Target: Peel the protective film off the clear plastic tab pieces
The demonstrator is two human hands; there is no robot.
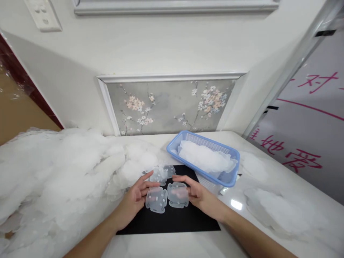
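My left hand (139, 192) pinches a thin, translucent, squarish plastic piece (156, 200) by its left side, with the thumb hidden. Small pale spots and dark dots near the corners mark this piece. A similar translucent piece (177, 196) is in my right hand (195, 191), fingers showing through it from behind. The two pieces are side by side, edges nearly touching, over a black mat (174, 223). Just beyond my fingertips, another spotted piece (158, 175) lies at the mat's far edge, partly overlapping a darker-looking one (170, 171).
A large heap of translucent pieces (53, 179) covers the table's left side. Behind the mat to the right, a blue basket (228, 182) holds more pieces (204, 156). Further pieces (287, 211) lie on the white table at right. A wall with a floral panel (169, 104) rises behind.
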